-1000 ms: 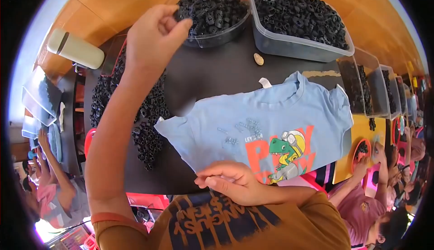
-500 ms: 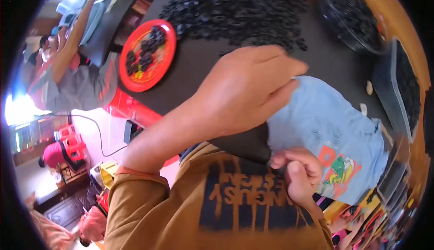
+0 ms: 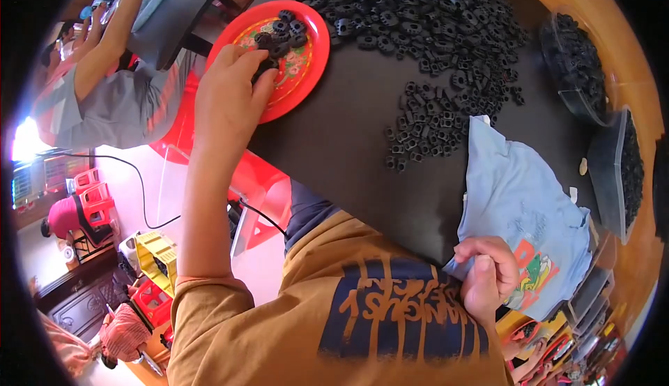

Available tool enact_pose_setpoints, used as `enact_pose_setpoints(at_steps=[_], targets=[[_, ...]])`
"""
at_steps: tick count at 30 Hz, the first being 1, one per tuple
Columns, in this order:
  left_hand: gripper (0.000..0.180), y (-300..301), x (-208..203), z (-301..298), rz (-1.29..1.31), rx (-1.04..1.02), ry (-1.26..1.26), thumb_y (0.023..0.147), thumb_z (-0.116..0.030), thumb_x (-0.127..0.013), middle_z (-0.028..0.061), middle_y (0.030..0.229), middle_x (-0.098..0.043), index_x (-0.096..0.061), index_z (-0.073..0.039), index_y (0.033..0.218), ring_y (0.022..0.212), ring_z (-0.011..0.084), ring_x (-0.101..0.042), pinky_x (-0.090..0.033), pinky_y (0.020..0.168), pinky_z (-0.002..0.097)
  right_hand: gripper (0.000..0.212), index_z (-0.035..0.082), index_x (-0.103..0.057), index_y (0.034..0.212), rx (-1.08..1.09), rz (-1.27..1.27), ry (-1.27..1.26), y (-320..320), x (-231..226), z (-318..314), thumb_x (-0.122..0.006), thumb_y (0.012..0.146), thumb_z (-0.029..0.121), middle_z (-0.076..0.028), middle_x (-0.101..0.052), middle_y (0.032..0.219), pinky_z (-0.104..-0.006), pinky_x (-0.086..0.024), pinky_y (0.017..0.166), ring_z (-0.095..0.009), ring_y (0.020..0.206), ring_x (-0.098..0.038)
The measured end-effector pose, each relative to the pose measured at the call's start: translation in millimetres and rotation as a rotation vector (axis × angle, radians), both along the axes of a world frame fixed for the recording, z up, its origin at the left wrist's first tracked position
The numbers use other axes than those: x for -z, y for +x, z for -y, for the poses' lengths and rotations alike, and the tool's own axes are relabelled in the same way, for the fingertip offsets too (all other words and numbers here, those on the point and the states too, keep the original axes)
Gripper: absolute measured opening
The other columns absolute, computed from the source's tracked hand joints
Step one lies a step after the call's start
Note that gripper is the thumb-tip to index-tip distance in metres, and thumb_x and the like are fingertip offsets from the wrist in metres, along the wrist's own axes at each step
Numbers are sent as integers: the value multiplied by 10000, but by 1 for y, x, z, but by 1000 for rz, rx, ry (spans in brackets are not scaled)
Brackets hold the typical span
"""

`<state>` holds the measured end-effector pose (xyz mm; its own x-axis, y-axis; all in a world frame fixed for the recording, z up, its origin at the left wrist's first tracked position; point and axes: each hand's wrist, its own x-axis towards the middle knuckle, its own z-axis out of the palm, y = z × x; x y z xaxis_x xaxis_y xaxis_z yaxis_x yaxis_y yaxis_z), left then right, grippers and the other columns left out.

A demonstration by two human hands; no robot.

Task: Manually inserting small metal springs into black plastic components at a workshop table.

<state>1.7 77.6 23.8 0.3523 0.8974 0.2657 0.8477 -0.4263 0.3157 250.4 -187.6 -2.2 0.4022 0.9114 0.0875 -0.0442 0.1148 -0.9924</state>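
Observation:
My left hand reaches over a round red plate with a floral pattern. Its thumb and fingers close around black plastic parts on the plate, though the fingertips are partly hidden. More small black parts lie beside them. My right hand is curled, thumb against the bent fingers, at the near left corner of a light blue printed cloth. Anything inside its fingers is hidden. A large heap of black plastic parts spreads over the dark table, with smaller pieces trailing toward me.
Two clear containers of black parts, a round-cornered one and a deeper bin, stand along the right edge. A red stool is beside the table's left edge. At upper left, another person's arm reaches over another table.
My left hand has swung left from above the blue cloth to the red plate, uncovering the small parts in mid-table. My right hand stays curled by the cloth; the whole view has shifted.

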Motion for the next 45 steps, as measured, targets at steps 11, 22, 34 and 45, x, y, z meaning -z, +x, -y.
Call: enact_pose_setpoints(at_steps=[11,22,34,45], targets=[[186,6,1,-1,-121,89,140,765,-133,-648,131,911,-595,-635,-14,908,830,298,-592,-456,708,374,202,-63,-598,1041,-69,-25,38,6,-6,2,-505,861,-56,-153,-629,914,-283,-487,687,-179,747,-593],[245,116,-23,116,487,720,-1060,669,-56,-681,62,847,-536,-627,-2,902,642,113,-453,-379,585,229,419,-30,-568,1148,-103,340,135,21,-7,-1,-689,746,-27,-181,-546,1119,-286,-468,756,-234,943,-570],[146,158,-36,111,288,717,-869,761,-33,-635,73,794,-576,-634,13,900,707,148,-525,-401,628,252,247,13,-586,1009,24,-21,207,19,7,10,-649,778,-48,-145,-560,1027,-284,-470,747,-214,870,-580],[220,238,4,110,-27,1238,-131,752,-63,-642,110,901,-572,-623,-51,970,813,300,-572,-461,685,358,242,3,-422,1097,45,-363,294,17,9,12,-511,880,-54,-218,-549,1064,-349,-506,814,-216,926,-578]])
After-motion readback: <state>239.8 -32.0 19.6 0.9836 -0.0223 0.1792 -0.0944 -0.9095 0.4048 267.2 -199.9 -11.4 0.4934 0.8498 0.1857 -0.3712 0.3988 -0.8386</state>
